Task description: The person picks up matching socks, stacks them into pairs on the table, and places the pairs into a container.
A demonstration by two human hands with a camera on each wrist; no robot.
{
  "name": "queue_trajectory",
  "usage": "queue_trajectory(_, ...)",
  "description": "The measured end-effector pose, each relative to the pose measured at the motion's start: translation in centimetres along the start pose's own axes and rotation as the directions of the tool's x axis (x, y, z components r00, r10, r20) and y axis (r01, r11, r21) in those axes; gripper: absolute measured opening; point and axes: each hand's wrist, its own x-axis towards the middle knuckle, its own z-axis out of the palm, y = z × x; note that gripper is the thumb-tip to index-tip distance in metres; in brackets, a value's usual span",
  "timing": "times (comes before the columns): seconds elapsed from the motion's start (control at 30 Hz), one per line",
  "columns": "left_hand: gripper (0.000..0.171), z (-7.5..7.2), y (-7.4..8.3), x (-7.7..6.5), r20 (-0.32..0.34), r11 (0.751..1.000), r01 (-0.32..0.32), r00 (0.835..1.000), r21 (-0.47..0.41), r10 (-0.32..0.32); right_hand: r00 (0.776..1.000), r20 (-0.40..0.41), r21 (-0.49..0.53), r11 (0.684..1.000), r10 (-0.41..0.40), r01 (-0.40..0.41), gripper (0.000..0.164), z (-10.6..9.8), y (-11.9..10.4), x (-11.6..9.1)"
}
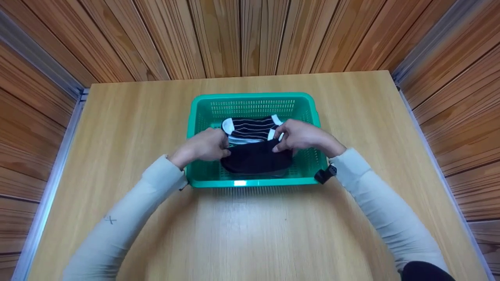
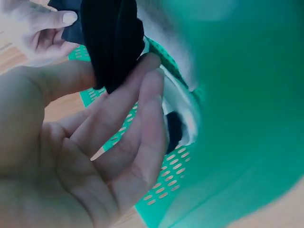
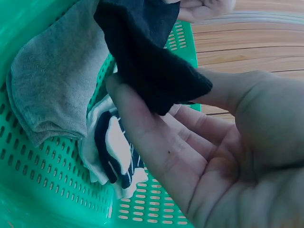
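A black sock [image 1: 256, 158] is stretched sideways over the near part of the green basket [image 1: 250, 182]. My left hand [image 1: 207, 144] pinches its left end between thumb and fingers. At the other end, my right hand [image 1: 300, 136] grips the sock; the right wrist view shows its dark edge [image 3: 156, 71] between thumb and forefinger. Below the black sock lies a grey sock [image 3: 59, 71], mostly hidden in the head view. Black socks with white stripes and white ends [image 1: 252, 127] lie behind it in the basket, close to both hands.
The basket has slotted walls and stands on a light wooden table [image 1: 242, 234]. Wood-plank walls [image 1: 218, 39] rise behind the table and on both sides. A small black device [image 1: 325, 174] sits at my right wrist, beside the basket's near right corner.
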Motion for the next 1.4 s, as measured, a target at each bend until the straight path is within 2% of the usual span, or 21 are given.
queue_trajectory(0.1, 0.019, -0.6, 0.8, 0.0, 0.036, 0.998, 0.026, 0.999, 0.065, -0.028, 1.0, 0.005, 0.004, 1.0, -0.002, 0.002, 0.032, 0.1, -0.1, 0.2)
queue_trajectory(0.17, 0.02, -1.1, 1.3, 0.3, 0.057, 0.995, 0.032, 0.998, 0.099, -0.038, 1.0, 0.003, 0.009, 1.0, 0.0, 0.0, 0.03, 0.2, -0.2, 0.4)
queue_trajectory(0.37, 0.018, -2.0, 1.9, 2.5, 0.173, 0.988, 0.052, 0.982, 0.145, -0.077, 0.999, 0.045, -0.04, 0.999, 0.016, -0.014, 0.016, -0.1, -1.0, 1.3)
queue_trajectory(0.47, 0.026, -2.3, 1.8, 3.7, 0.236, 0.983, 0.109, 0.961, 0.147, -0.142, 0.994, 0.095, -0.076, 0.996, 0.052, -0.045, 0.016, -0.3, -1.4, 1.9)
queue_trajectory(0.57, 0.037, -2.2, 1.2, 4.8, 0.3, 0.978, 0.17, 0.933, 0.121, -0.199, 0.98, 0.169, -0.109, 0.991, 0.101, -0.083, 0.026, -0.5, -1.5, 2.4)
queue_trajectory(0.63, 0.035, -1.9, 0.6, 5.5, 0.345, 0.976, 0.204, 0.913, 0.081, -0.219, 0.968, 0.22, -0.133, 0.987, 0.123, -0.095, 0.034, -0.6, -1.5, 2.7)
queue_trajectory(0.7, 0.029, -1.6, 0.0, 5.9, 0.368, 0.972, 0.229, 0.9, 0.052, -0.232, 0.955, 0.265, -0.158, 0.983, 0.135, -0.095, 0.03, -0.4, -1.5, 2.9)
queue_trajectory(0.8, 0.021, -1.1, -0.8, 6.3, 0.376, 0.964, 0.264, 0.891, 0.028, -0.255, 0.946, 0.281, -0.196, 0.975, 0.161, -0.108, 0.033, 0.0, -1.5, 3.2)
queue_trajectory(0.97, 0.017, -0.9, -1.1, 6.3, 0.341, 0.946, 0.321, 0.886, 0.038, -0.314, 0.947, 0.243, -0.231, 0.961, 0.21, -0.154, 0.041, 0.7, -1.2, 3.6)
queue_trajectory(1.1, 0.019, -0.6, -1.0, 6.2, 0.301, 0.935, 0.351, 0.888, 0.041, -0.347, 0.954, 0.197, -0.276, 0.946, 0.227, -0.168, 0.025, 1.5, -1.1, 4.0)
queue_trajectory(1.2, 0.021, -0.3, -0.8, 6.2, 0.28, 0.929, 0.366, 0.888, 0.051, -0.365, 0.953, 0.165, -0.316, 0.929, 0.254, -0.193, 0.02, 1.9, -1.1, 4.1)
queue_trajectory(1.4, 0.031, -0.3, -0.1, 5.4, 0.256, 0.914, 0.401, 0.878, 0.064, -0.403, 0.95, 0.127, -0.324, 0.917, 0.284, -0.231, 0.02, 1.8, -1.6, 3.8)
